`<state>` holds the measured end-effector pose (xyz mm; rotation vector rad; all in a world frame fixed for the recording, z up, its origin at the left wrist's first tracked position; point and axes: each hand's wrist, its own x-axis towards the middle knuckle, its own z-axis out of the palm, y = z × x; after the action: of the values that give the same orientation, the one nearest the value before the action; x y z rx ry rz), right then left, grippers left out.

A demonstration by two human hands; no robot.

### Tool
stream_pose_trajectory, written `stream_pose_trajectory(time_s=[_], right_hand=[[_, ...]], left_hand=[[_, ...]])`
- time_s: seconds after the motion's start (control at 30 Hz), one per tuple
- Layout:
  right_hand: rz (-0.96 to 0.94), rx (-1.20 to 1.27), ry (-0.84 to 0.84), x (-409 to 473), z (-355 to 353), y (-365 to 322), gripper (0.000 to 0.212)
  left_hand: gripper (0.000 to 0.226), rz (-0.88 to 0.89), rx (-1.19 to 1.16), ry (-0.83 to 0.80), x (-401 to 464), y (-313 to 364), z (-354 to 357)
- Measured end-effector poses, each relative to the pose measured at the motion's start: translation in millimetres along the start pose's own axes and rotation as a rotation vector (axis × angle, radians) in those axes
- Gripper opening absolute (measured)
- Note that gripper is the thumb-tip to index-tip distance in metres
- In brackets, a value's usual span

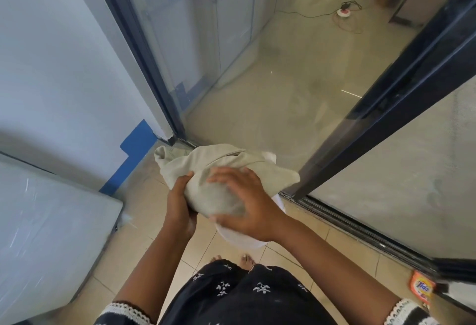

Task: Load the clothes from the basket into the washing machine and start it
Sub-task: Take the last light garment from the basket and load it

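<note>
Bundled beige cotton garment [226, 170] clasped between both hands, left hand [180, 203] cupping underneath, right hand [247, 203] curled over top, white plastic basket [239, 234] directly beneath right hand.

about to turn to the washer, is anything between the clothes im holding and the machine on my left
Nothing visible stands between. Both hands, left and right, hold the beige bundle of clothes over bare floor tiles; the washing machine sits just left, its opening not clearly shown.
</note>
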<state>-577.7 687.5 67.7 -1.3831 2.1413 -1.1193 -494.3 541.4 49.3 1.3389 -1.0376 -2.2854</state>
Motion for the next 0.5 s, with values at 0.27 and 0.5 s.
stream_pose_trajectory(time_s=[0.27,0.5], right_hand=[[0.752,0.357,0.269,2.5,-35.7,38.2,0.081],[0.724,0.838,0.038,0.2,-28.0,46.7,0.117]], left_hand=[[0.057,0.083,0.000,-0.006,6.9,20.4,-25.8],[0.070,0.003,-0.080,-0.117,-4.1,24.9,-43.1]])
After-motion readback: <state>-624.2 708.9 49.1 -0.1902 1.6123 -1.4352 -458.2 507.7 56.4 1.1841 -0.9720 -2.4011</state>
